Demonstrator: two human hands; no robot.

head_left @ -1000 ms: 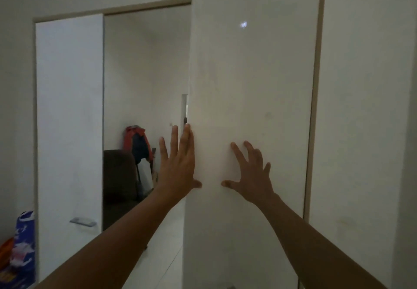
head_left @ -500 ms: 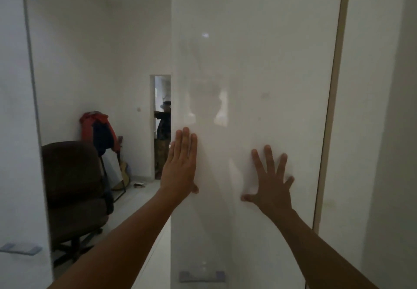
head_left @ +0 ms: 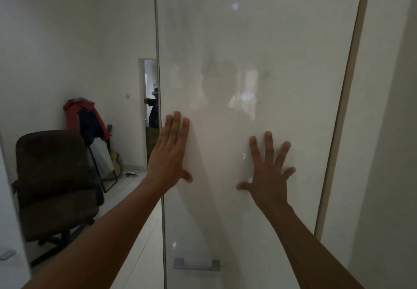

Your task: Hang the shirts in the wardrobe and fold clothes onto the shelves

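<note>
The left hand (head_left: 169, 153), fingers straight and together, and the right hand (head_left: 268, 171), fingers spread, press flat against the glossy white wardrobe door (head_left: 282, 51), its metal handle (head_left: 196, 264) below them.

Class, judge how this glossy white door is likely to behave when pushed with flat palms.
The door likely moves as one stiff panel: it looks flat and unbending. Its glossy, reflective face may let the left hand and right hand slip.
</note>
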